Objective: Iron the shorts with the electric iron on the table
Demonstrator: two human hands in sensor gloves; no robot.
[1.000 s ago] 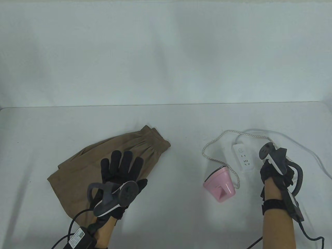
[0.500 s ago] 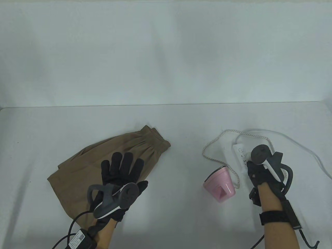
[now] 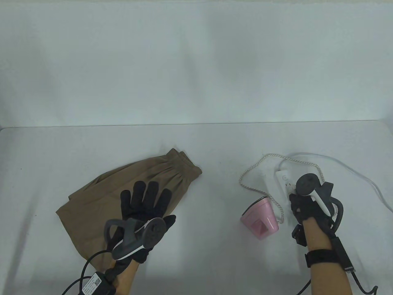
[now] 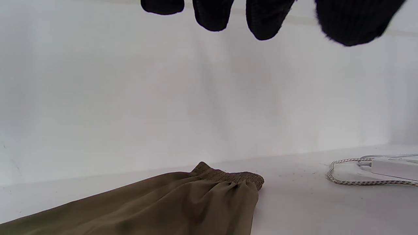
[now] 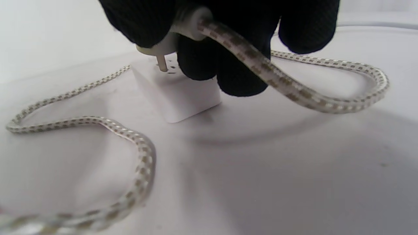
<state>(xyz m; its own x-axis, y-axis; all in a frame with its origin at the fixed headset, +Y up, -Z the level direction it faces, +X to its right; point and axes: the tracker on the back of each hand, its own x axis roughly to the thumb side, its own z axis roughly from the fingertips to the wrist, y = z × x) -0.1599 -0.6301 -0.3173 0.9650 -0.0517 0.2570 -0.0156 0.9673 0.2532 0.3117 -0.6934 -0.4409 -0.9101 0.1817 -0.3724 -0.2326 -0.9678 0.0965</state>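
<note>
The right hand (image 3: pixel 302 209) grips a white plug (image 5: pixel 173 39) between its gloved fingers (image 5: pixel 235 75); in the right wrist view a metal pin of the plug hangs just above the holes of the white power strip (image 5: pixel 178 94), whether touching them I cannot tell. From the plug a braided white-and-tan cord (image 5: pixel 294 88) loops over the surface (image 3: pixel 215 147) and runs to the pink electric iron (image 3: pixel 261 222), which sits just left of that hand, near the front. In the table view the power strip (image 3: pixel 284 179) lies just beyond the hand, and a plain white cable (image 3: pixel 362 178) leads from it off to the right edge.

The left hand (image 3: pixel 144 212) is open, its fingers (image 3: pixel 152 192) spread over the near right part of the shorts (image 3: pixel 101 199); the left wrist view shows the fingertips (image 4: pixel 212 16) above the cloth, so contact cannot be told. The olive-brown shorts (image 4: pixel 183 205) lie flat on the left of the surface, with the gathered waistband pointing far and right, well apart from the iron.
</note>
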